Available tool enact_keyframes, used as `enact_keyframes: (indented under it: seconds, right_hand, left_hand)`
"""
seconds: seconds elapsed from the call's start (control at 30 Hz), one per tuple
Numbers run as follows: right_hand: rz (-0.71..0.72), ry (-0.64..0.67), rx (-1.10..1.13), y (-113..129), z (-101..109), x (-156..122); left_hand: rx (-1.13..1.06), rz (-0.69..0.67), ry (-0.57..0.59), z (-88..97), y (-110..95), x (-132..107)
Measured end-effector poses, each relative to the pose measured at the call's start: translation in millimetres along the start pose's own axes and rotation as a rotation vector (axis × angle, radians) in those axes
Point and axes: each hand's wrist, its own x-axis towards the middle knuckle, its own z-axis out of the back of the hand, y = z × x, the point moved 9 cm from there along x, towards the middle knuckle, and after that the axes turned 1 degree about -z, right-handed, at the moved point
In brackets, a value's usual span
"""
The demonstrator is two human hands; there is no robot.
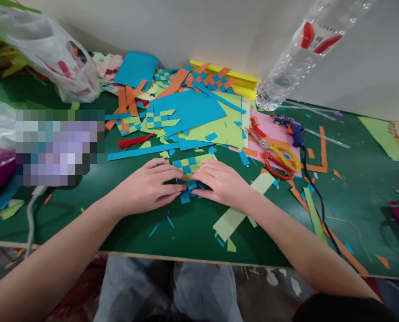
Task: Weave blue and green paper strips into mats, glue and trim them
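A small piece of woven paper (190, 165), checkered blue and light green, lies on the green table in front of me. My left hand (155, 184) grips its left side, with the fingers bent over the edge. From the right, my right hand (219, 181) holds the same piece, fingertips pressed on its blue strips. Loose blue strip ends (185, 197) stick out below, between the two hands. The fingers hide part of the weave. Under my right wrist runs a pale green paper strip (229, 222).
Scissors with red and yellow handles (280, 161), a glue gun (291, 129) with a black cord, and a plastic bottle (296, 62) are at right. Blue paper sheets (193, 109), a red tassel (135, 141) and woven pieces lie behind. A plastic bag (65, 58) stands at left.
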Motion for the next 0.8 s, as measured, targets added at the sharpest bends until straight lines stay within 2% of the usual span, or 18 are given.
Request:
enact_keyframes:
  seconds: [0.2,0.37,0.8]
  right_hand:
    - [-0.061,-0.011,0.07,-4.0,2.9,0.5]
    - [-0.033,-0.017,0.057,-4.2,2.4,0.7]
    - [-0.068,0.026,0.122,-9.3,-1.8,0.0]
  left_hand:
    - [-0.015,-0.003,-0.008,0.6,0.0,0.4]
    - [-0.05,0.022,0.002,-1.8,3.1,-0.2]
    - [-0.025,0.005,-0.023,-1.4,2.6,-1.7]
